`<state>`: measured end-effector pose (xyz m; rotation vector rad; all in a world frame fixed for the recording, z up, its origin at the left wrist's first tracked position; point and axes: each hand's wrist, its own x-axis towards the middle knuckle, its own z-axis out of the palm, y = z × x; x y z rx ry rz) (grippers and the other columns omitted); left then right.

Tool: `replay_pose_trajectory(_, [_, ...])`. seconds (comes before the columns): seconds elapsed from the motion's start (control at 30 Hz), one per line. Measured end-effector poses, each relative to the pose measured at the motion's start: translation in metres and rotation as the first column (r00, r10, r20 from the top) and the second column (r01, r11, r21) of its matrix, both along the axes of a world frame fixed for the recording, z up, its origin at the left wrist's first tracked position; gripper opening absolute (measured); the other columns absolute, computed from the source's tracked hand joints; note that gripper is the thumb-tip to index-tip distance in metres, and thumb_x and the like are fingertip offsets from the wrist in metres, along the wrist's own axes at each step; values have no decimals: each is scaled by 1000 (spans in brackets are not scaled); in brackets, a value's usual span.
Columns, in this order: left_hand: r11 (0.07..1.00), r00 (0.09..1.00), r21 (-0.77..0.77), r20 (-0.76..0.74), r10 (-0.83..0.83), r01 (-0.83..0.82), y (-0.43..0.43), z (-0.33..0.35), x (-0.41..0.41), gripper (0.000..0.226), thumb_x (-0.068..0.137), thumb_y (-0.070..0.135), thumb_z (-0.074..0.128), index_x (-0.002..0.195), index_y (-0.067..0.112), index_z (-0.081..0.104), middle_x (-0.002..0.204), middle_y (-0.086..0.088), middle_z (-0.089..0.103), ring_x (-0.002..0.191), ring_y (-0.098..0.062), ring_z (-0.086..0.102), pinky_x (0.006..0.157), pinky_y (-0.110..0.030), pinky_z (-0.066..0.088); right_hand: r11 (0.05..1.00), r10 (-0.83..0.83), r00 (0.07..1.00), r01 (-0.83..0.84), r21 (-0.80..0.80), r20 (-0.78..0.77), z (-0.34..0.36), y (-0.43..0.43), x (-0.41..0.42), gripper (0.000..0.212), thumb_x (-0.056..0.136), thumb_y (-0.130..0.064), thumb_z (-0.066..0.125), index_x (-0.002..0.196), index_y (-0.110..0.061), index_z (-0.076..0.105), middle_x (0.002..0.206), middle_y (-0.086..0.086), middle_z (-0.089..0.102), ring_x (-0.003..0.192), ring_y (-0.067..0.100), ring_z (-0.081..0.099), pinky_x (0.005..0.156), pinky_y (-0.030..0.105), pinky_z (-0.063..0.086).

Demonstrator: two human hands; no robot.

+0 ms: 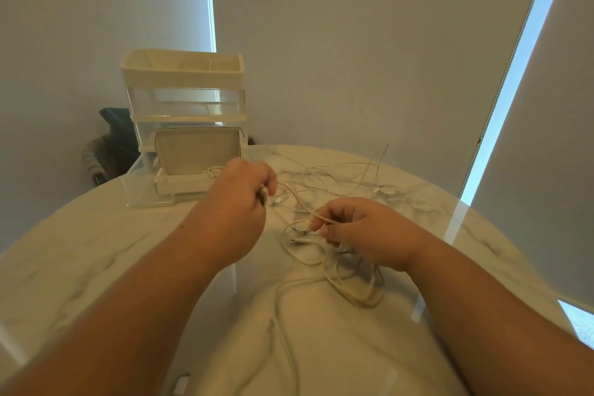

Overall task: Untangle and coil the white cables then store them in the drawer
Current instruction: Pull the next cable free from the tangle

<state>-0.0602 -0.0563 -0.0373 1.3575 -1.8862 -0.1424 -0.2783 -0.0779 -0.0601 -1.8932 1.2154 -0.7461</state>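
White cables (360,298) lie tangled on the worktop (96,251), left hand (241,199) and right hand (363,231) each in a pinching grip on a strand, best teased apart slowly

Thin white cables (350,286) lie tangled in loose overlapping loops, spreading from the middle toward the near right. The clear drawer (148,196) stands pulled open, far left.

Round, pale, marble-veined tabletop (96,251). Bears a clear drawer unit (183,106) at the far left, lowest drawer (149,199) pulled open, and loosely tangled white cables (363,300) across the middle.
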Motion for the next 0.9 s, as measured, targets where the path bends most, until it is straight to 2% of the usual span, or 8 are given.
replay_pose_trajectory(0.17, [994,893,3,-438,101,-111,-5,0,14,35,89,-5,35,83,27,48,97,-2,61,92,-17,63,82,-47,54,978,39,878,-132,164,477,8,-2,-4,20,94,-9,61,112,-8,69,65,1,58,58,14,51,55,26,41])
replay_pose_trajectory(0.33, [997,690,68,-720,71,-32,-6,1,8,23,92,-4,38,87,17,47,92,-6,66,81,-22,70,72,-42,58,913,118,628,-373,164,769,10,0,-7,41,82,-5,56,122,-5,62,67,8,54,57,23,59,62,34,54])
replay_pose_trajectory(0.4, [982,528,116,-849,21,149,-7,2,9,17,91,1,43,83,16,46,83,-6,61,76,-24,65,66,-39,53,900,181,631,-415,132,755,10,-2,-11,49,79,2,61,128,-4,59,72,9,54,55,23,60,69,42,56])
replay_pose_trajectory(0.47, [932,265,52,-963,-48,358,-7,4,10,11,86,10,46,77,16,45,76,-3,51,70,-20,57,62,-35,44,884,228,640,-452,120,733,11,-5,-16,59,74,1,65,132,-3,55,76,11,55,56,24,62,71,45,55])
replay_pose_trajectory(0.53, [904,45,-21,-998,-45,427,-7,8,14,19,89,19,44,70,19,43,72,-1,48,67,-18,52,64,-33,40,873,265,656,-475,114,707,14,-5,-20,65,72,2,65,135,-4,52,81,12,58,60,25,64,68,42,54])
replay_pose_trajectory(0.6, [897,-70,-65,-997,-38,438,-6,12,17,21,90,18,44,69,18,45,72,-2,52,69,-18,55,67,-31,44,887,257,689,-447,118,677,16,-2,-19,64,75,9,64,135,-5,51,84,13,59,63,26,65,64,40,57])
replay_pose_trajectory(0.73, [831,-50,-86,-996,-70,549,0,19,19,19,82,15,51,70,13,65,80,-5,61,72,-17,59,69,-28,48,979,71,758,-177,99,648,13,3,0,50,86,22,53,128,-5,53,79,12,62,68,27,69,51,30,59])
replay_pose_trajectory(0.9, [749,255,67,-957,-139,659,2,15,18,18,74,7,56,89,16,54,69,1,43,55,-11,40,49,-24,34,988,-75,580,-66,139,811,13,1,7,26,90,18,49,106,-1,57,76,11,65,74,27,74,56,26,61])
